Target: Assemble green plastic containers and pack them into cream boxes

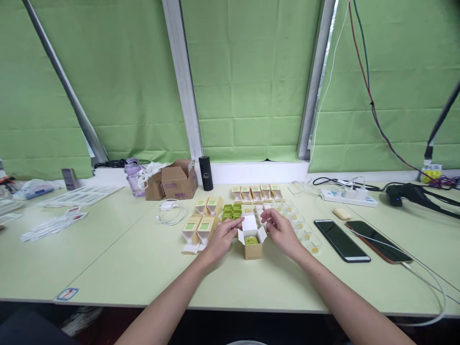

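Note:
A small tan cardboard box [253, 252] stands on the table with its white lid and side flaps raised. Inside it sits a green insert [251, 239] with a small round yellowish piece in its middle. My left hand [223, 238] is at the box's left, index finger stretched out to the raised lid; its lower fingers are partly hidden. On the other side my right hand [282, 231] hovers beside the lid, fingers bent and apart, with nothing visible in them. Green trays [232, 211] lie behind the box. Clear plastic cups [305, 234] with yellow bits are grouped right of my right hand.
Several open tan boxes [206, 230] stand at left, with a row of more boxes [256, 194] behind. Farther back are a brown carton [179, 179] and a black bottle [205, 173]. Two phones [342, 240], a power strip [348, 197] and cables lie at right.

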`<state>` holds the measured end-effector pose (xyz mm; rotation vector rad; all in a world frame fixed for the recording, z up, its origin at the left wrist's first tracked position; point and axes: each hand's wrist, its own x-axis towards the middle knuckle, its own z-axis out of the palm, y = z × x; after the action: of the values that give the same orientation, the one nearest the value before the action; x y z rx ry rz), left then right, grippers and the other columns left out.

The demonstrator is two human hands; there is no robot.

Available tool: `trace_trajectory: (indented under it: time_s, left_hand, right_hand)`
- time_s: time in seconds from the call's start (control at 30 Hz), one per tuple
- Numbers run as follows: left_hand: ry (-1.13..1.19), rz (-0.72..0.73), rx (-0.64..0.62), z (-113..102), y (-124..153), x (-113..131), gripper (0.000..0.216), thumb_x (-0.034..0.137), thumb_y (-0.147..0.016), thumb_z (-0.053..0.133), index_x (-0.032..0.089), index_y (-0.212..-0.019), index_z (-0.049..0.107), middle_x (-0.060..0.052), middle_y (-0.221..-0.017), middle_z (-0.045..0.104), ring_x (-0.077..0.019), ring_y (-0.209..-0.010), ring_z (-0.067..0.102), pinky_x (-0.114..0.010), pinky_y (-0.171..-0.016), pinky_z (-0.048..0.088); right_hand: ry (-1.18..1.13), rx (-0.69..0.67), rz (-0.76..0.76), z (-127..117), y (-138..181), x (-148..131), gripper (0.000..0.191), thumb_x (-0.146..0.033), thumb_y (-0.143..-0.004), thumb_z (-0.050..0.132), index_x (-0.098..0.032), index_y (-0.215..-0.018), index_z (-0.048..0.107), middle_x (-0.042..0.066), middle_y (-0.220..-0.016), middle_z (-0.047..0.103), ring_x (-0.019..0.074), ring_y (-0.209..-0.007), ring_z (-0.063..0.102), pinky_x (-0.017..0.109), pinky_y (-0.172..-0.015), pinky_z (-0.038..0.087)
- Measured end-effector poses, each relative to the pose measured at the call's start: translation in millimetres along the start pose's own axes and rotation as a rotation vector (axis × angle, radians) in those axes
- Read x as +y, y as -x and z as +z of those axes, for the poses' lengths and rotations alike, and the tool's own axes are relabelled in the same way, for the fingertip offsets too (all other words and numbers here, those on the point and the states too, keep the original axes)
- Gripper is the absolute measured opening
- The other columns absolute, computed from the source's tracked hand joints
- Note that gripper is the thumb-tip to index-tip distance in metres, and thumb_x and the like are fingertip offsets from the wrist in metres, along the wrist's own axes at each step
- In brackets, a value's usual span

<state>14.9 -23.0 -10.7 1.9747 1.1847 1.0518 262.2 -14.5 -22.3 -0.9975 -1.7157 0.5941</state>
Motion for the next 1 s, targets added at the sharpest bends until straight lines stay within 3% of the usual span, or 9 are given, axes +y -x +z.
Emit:
trace_trajectory:
  time_s: [0.43, 0.73, 1.0]
  left_hand:
    - [-0.137, 0.051, 0.027, 6, 4, 14, 0.046, 0.025, -0.099, 0.058, 0.020, -0.144, 0.068, -0.011, -0.109, 0.070, -0.0256, -0.103, 0.065, -0.047, -0.106, 0.048]
    - [-0.082, 0.044, 0.063, 14, 8, 14, 0.045, 0.032, -0.096, 0.066, 0.024, -0.141, 0.062, -0.013, -0.132, 0.068, -0.0303, -0.122, 0.060, -0.047, -0.105, 0.049]
    - [-0.039, 0.041, 0.038, 18, 5, 9, 0.049, 0.028, -0.094, 0.067, 0.025, -0.141, 0.053, -0.012, -0.129, 0.070, -0.0314, -0.122, 0.061, -0.051, -0.108, 0.046]
  right_hand:
    - [-0.117, 0.006, 0.041, 7, 0, -3, 0.032, -0.017, -0.081, 0.052, -0.023, -0.112, 0.057, 0.002, -0.097, 0.062, 0.0157, -0.069, 0.059, 0.029, -0.063, 0.044]
    - [-0.170, -0.044, 0.105, 9, 3, -11, 0.032, -0.024, -0.085, 0.057, -0.024, -0.117, 0.054, 0.002, -0.102, 0.059, 0.0151, -0.071, 0.059, 0.029, -0.062, 0.044]
    - [-0.163, -0.061, 0.099, 11, 5, -14, 0.035, -0.025, -0.085, 0.060, -0.026, -0.120, 0.052, 0.002, -0.106, 0.058, 0.0139, -0.068, 0.058, 0.029, -0.062, 0.045]
